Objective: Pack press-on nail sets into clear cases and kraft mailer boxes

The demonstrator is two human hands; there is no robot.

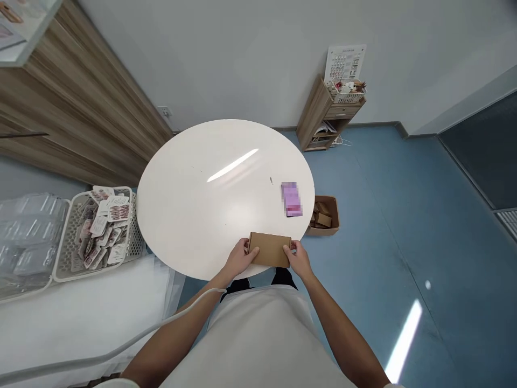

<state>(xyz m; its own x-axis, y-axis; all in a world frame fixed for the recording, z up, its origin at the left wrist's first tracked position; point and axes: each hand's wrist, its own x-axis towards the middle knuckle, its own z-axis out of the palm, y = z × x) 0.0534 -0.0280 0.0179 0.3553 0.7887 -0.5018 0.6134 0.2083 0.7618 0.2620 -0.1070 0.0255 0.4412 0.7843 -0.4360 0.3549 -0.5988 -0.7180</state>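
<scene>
A flat brown cardboard box (269,249) is held level at the near edge of the white oval table (181,188). My left hand (241,257) grips its left end, thumb on top and fingers curled round the side. At the right end my right hand (298,257) holds it the same way. The box looks closed. Beyond it, on the right part of the table, lies a blurred purple and pink item (291,199), touched by neither hand. A small dark mark or object (271,180) is beside that item.
On the floor right of the table stands an open carton (332,216) with several brown boxes. At left are a white basket (63,261) of printed cards and clear plastic containers (30,231). A wooden cabinet (313,116) stands by the wall. A pale cable (121,345) crosses my left forearm.
</scene>
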